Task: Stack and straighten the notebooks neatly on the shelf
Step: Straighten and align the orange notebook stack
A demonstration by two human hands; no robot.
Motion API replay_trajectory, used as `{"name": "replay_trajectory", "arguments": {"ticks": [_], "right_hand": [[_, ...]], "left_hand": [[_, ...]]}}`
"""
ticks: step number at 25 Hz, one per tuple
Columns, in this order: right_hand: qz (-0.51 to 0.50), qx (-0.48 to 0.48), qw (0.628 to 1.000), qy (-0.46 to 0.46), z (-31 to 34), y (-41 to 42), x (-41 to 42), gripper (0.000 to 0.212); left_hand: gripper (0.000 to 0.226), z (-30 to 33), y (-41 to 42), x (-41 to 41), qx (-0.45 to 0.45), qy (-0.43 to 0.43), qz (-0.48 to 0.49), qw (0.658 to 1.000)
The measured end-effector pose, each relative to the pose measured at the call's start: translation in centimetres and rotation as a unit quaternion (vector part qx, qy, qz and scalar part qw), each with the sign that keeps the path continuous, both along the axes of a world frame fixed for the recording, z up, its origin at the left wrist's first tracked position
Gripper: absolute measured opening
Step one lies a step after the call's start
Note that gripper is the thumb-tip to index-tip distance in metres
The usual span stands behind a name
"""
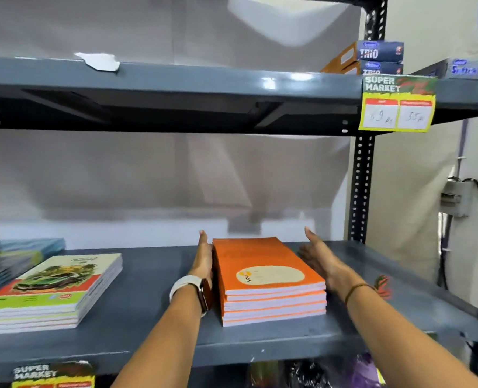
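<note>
A stack of several orange notebooks [266,278] lies on the grey metal shelf [148,326], its edges roughly even. My left hand [204,257] is flat, fingers straight, pressed against the stack's left side; a watch with a white band sits on that wrist. My right hand [317,257] is open with fingers spread, just off the stack's right side, and holds nothing. A stack of green notebooks with a car picture [56,289] lies to the left, and a blue stack [16,256] sits behind it at the far left.
The upper shelf [176,79] hangs low overhead, with blue boxes [377,56] on its right end. A yellow price tag [397,103] hangs from it. A black perforated upright [359,189] stands at the right rear. A torn white scrap [99,61] lies on the upper shelf.
</note>
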State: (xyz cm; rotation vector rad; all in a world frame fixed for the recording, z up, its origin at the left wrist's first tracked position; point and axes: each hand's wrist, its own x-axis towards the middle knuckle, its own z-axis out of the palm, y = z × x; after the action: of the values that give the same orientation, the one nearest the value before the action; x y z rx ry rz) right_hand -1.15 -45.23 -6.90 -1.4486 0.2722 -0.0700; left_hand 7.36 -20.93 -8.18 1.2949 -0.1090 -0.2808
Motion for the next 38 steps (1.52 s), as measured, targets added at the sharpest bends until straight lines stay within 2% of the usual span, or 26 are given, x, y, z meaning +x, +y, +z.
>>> {"name": "replay_trajectory", "arguments": {"ticks": [3,8,12,17,20,23,25,30,33,38], "right_hand": [[0.055,-0.006,0.998,0.03,0.8,0.9,2.2,0.091],[0.054,-0.041,0.997,0.033,0.9,1.0,4.2,0.091],[0.067,-0.064,0.995,0.037,0.5,0.8,4.6,0.092],[0.084,-0.048,0.995,0.018,0.3,0.8,4.9,0.06],[0.067,-0.065,0.996,0.015,0.2,0.9,4.6,0.082],[0.055,-0.032,0.998,0.024,0.5,1.2,3.6,0.088],[0.059,-0.004,0.998,0.034,1.0,1.4,2.2,0.082],[0.093,0.044,0.995,0.01,0.7,2.2,-1.7,0.07],[0.105,0.101,0.989,0.003,0.0,2.2,-3.6,0.075],[0.086,0.118,0.989,-0.012,-0.7,2.1,-4.3,0.073]], "left_hand": [[0.08,-0.3,-0.3,1.2,0.001,-0.005,0.017,1.0],[0.086,-0.1,-1.0,2.0,0.032,0.011,0.0,0.999],[0.089,0.1,-1.7,2.2,0.024,0.023,-0.007,0.999],[0.08,0.1,-2.0,2.8,0.0,0.018,0.003,1.0],[0.069,-0.2,-1.9,3.0,-0.009,0.01,0.011,1.0],[0.065,-0.2,-1.3,2.1,0.017,0.019,0.013,1.0],[0.067,-0.1,-1.1,1.1,0.024,0.011,0.026,0.999],[0.074,0.3,-0.8,-2.5,0.019,0.011,0.009,1.0],[0.075,-0.1,-0.5,-5.1,-0.002,0.009,-0.002,1.0],[0.07,0.0,-0.5,-7.6,-0.02,0.003,-0.016,1.0]]}}
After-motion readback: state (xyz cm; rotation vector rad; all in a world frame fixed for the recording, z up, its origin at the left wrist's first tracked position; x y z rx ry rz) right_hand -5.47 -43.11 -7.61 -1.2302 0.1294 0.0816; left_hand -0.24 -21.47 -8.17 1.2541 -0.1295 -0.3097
